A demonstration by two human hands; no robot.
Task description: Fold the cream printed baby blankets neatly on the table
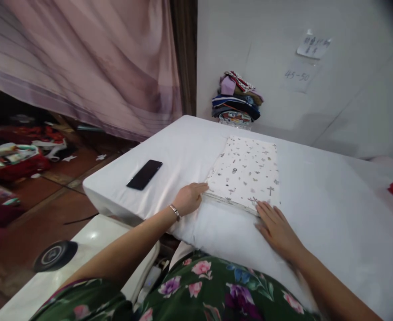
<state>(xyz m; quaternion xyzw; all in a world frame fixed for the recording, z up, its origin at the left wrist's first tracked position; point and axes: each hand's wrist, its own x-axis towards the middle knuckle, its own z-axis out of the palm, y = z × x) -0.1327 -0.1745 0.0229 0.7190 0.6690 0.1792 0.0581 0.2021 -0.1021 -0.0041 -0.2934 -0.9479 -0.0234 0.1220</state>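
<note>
1. Head view, the setting: a wide table [317,200] is draped in smooth white sheeting, padded and rounded at its near edge. It stands against a pale wall bearing two paper notes [313,46]. A pink, softly pleated curtain [83,58] hangs to the left.
2. Head view, the cloth: a folded cloth [246,171] lies flat near the middle of the table. It is a neat rectangle, cream with small dark printed motifs (its layered edges show at the near side).
3. Head view, the hands: the left hand [190,198] is loosely curled, fingertips touching the cloth's near left corner; I cannot tell whether it pinches the edge. The right hand [276,227] lies flat and spread on the sheet, fingertips meeting the near right corner, holding nothing.
4. Head view, the rest: a glossy black phone [145,174] lies left of the cloth, and a stack of folded fabrics [236,100] sits against the wall.
</note>
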